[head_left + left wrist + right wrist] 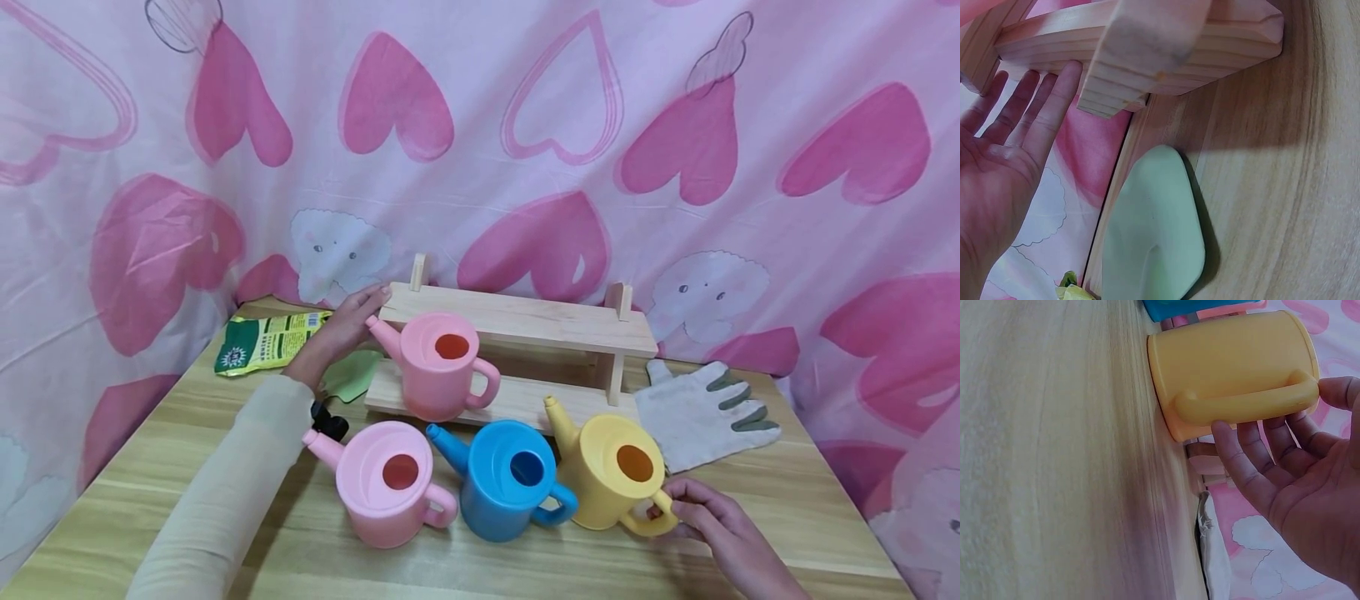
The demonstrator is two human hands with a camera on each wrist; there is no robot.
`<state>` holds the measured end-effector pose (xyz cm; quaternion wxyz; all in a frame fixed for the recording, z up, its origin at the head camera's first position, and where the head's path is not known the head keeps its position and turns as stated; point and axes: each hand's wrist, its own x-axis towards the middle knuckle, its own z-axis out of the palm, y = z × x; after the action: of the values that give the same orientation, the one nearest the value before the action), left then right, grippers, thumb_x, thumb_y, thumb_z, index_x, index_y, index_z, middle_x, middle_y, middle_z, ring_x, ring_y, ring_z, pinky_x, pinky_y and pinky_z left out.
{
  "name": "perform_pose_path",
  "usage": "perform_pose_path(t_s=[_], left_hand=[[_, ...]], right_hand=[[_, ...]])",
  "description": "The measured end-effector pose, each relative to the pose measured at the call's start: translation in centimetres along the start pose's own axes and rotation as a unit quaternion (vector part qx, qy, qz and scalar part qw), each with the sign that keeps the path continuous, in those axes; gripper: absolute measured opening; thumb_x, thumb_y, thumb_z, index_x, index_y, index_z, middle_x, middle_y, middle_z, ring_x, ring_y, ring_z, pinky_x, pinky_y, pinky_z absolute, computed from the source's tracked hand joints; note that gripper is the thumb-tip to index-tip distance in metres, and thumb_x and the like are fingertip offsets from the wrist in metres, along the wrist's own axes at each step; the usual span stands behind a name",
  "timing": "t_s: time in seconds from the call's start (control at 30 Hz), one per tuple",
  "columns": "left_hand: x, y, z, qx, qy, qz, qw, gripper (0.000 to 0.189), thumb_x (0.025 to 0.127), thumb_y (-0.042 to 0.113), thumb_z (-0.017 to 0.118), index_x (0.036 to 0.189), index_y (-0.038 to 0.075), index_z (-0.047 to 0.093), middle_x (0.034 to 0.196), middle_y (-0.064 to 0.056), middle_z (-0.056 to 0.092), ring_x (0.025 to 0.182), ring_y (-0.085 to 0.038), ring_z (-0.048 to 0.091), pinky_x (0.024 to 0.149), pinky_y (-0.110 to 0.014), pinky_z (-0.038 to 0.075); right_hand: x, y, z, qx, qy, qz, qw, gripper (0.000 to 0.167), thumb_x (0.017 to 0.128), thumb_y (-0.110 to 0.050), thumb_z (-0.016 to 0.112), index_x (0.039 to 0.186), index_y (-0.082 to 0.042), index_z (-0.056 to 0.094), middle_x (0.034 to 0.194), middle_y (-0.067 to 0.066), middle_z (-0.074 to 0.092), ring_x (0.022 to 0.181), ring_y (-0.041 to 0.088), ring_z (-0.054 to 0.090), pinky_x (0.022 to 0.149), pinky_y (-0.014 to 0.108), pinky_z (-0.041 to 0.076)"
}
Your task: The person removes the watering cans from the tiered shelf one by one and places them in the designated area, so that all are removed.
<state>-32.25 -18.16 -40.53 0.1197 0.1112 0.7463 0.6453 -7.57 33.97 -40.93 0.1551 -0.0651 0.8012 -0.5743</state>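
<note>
Pink heart-print cloth hangs behind and to both sides of a pale wooden table (787,517), closing it in on three sides.

Right hand (720,521) sits at the near right of the table, fingers curled under the handle of the yellow watering can (611,475), thumb near the handle's outer end; the wrist view shows fingertips (1229,434) touching the underside of the handle, a light pinch rather than a full wrap. The can stands upright on the table, spout pointing back-left toward the wooden shelf (517,321).

Left hand (348,321) has fingers straight, flat against the left end of the shelf's top board, holding nothing.

Judgement on the grip: fingers would do better threaded fully through the handle loop before any lift, so the can stays level.

Room for moving:
- blue watering can (506,479) just beside the yellow one on its left; little slack there
- front pink watering can (390,483) left again
- second pink watering can (438,362) standing on the shelf's lower board
- work glove (701,412) lying flat behind the yellow can, near
- green trowel blade (1154,231) and a seed packet (266,342) by the left hand
- the most open room lies along the near table edge, straight up, or to the right
</note>
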Motion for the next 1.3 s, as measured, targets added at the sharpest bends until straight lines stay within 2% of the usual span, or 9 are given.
perform_pose_path(t_s=[0.2, 0.4, 0.5, 0.57, 0.67, 0.77, 0.9, 0.97, 1.3], left_hand=[[0.1, -0.1, -0.1, 0.006, -0.003, 0.001, 1.0, 0.075, 0.107, 0.059, 0.04, 0.166, 0.017, 0.022, 0.159, -0.017, 0.039, 0.137, -0.039, 0.048, 0.109, -0.057, 0.043], [0.0, 0.0, -0.1, 0.006, -0.003, 0.0, 1.0, 0.074, 0.107, 0.06, 0.04, 0.166, 0.018, 0.023, 0.158, -0.017, 0.04, 0.136, -0.038, 0.048, 0.11, -0.057, 0.042], [0.0, 0.1, -0.1, 0.005, -0.002, 0.002, 1.0, 0.074, 0.107, 0.059, 0.04, 0.166, 0.017, 0.023, 0.158, -0.018, 0.041, 0.136, -0.039, 0.048, 0.109, -0.056, 0.043], [0.0, 0.1, -0.1, 0.002, -0.004, 0.007, 1.0, 0.074, 0.108, 0.057, 0.04, 0.166, 0.015, 0.022, 0.158, -0.019, 0.04, 0.136, -0.039, 0.048, 0.109, -0.055, 0.043], [0.0, 0.1, 0.0, -0.003, -0.006, 0.011, 0.9999, 0.073, 0.108, 0.056, 0.04, 0.166, 0.014, 0.021, 0.158, -0.02, 0.039, 0.137, -0.039, 0.047, 0.109, -0.054, 0.043], [0.0, 0.1, 0.0, -0.005, -0.006, 0.013, 0.9999, 0.073, 0.109, 0.056, 0.04, 0.166, 0.014, 0.021, 0.158, -0.02, 0.039, 0.137, -0.039, 0.047, 0.11, -0.054, 0.043], [0.0, 0.2, 0.0, -0.002, -0.004, 0.014, 0.9999, 0.073, 0.109, 0.056, 0.039, 0.166, 0.013, 0.022, 0.158, -0.021, 0.039, 0.137, -0.04, 0.046, 0.11, -0.055, 0.042], [0.0, 0.2, 0.0, -0.002, -0.006, 0.014, 0.9999, 0.073, 0.109, 0.056, 0.039, 0.166, 0.013, 0.021, 0.158, -0.021, 0.039, 0.137, -0.04, 0.046, 0.11, -0.055, 0.042], [-0.1, 0.1, 0.0, -0.011, -0.008, 0.012, 0.9998, 0.074, 0.109, 0.056, 0.039, 0.166, 0.013, 0.02, 0.158, -0.021, 0.039, 0.137, -0.04, 0.047, 0.11, -0.054, 0.043]], right_hand=[[-0.2, -0.3, -0.2, -0.066, 0.019, -0.023, 0.9974, 0.023, 0.11, -0.008, 0.045, 0.12, 0.007, 0.06, 0.113, 0.007, 0.065, 0.101, 0.009, 0.063, 0.082, 0.033, 0.06], [-0.3, -2.1, -0.8, -0.174, 0.09, -0.07, 0.9781, 0.021, 0.106, -0.004, 0.053, 0.126, 0.0, 0.059, 0.113, 0.006, 0.067, 0.1, 0.01, 0.064, 0.08, 0.023, 0.057], [-0.1, -3.9, -1.0, -0.186, 0.112, -0.097, 0.9714, 0.022, 0.107, -0.005, 0.054, 0.128, -0.002, 0.059, 0.114, 0.006, 0.067, 0.101, 0.01, 0.065, 0.081, 0.02, 0.056], [0.2, -5.2, -1.2, -0.181, 0.114, -0.131, 0.968, 0.022, 0.107, -0.001, 0.052, 0.128, 0.0, 0.058, 0.114, 0.006, 0.068, 0.103, 0.009, 0.064, 0.082, 0.02, 0.056], [0.8, -7.4, -1.1, -0.164, 0.093, -0.189, 0.9635, 0.026, 0.105, 0.006, 0.05, 0.13, 0.003, 0.056, 0.115, 0.008, 0.065, 0.104, 0.012, 0.064, 0.084, 0.021, 0.056], [1.6, -9.9, -0.7, -0.175, 0.07, -0.219, 0.9574, 0.028, 0.105, 0.006, 0.051, 0.132, 0.0, 0.057, 0.118, 0.009, 0.064, 0.104, 0.015, 0.064, 0.086, 0.021, 0.055], [2.7, -12.7, -0.1, -0.213, 0.055, -0.212, 0.9523, 0.025, 0.107, -0.002, 0.055, 0.13, -0.01, 0.061, 0.119, 0.003, 0.065, 0.103, 0.014, 0.064, 0.087, 0.019, 0.055], [3.4, -13.7, 0.2, -0.218, 0.041, -0.213, 0.9515, 0.024, 0.107, -0.004, 0.055, 0.129, -0.01, 0.062, 0.118, 0.002, 0.066, 0.104, 0.015, 0.064, 0.088, 0.02, 0.055], [7.9, -16.3, 2.4, -0.239, -0.037, -0.169, 0.9555, 0.029, 0.108, -0.018, 0.058, 0.134, -0.008, 0.063, 0.125, 0.004, 0.067, 0.104, 0.017, 0.068, 0.088, 0.029, 0.059]])
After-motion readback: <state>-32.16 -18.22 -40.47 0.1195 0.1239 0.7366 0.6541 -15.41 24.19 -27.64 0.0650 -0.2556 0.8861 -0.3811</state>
